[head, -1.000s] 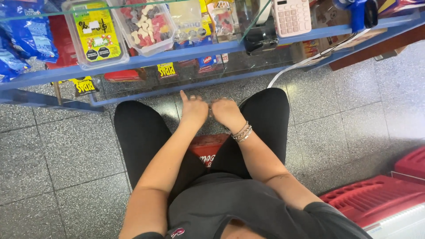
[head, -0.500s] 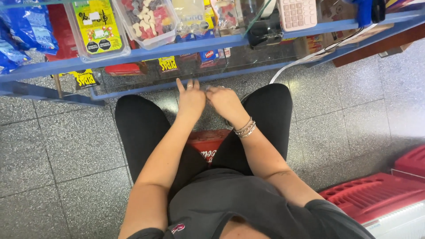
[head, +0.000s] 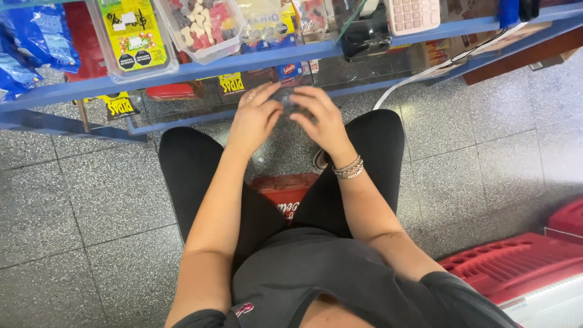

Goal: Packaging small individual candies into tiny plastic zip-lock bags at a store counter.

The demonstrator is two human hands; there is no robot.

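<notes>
1. Your left hand point(head: 254, 119) and right hand point(head: 323, 119) are raised side by side in front of the blue metal shelf point(head: 200, 70), above your knees, with the fingertips of both turned in toward each other

2. Between them sits a small clear crinkled wrapper point(head: 289, 103); the fingers point(head: 267, 97) of your left hand are half curled against its left edge, and those of your right hand arch over its right side. How firmly either hand grips it cannot be told, since the wrapper is blurred and nearly see-through

3. Your right wrist carries a stack of silver beaded bracelets point(head: 348, 168)

4. On the shelf just beyond your hands stand a clear plastic tub of mixed red and white sweets point(head: 203, 24) and, to its left, a clear tub with a yellow-green label point(head: 130, 36); blue snack bags point(head: 33, 39) hang at the far left

5. A pale pink calculator point(head: 414, 14) lies on the shelf to the right, near a white cable point(head: 425, 70) that trails down to the grey speckled floor point(head: 91, 200)

6. A red ribbed plastic crate point(head: 516, 264) lies on the floor at your right
</notes>
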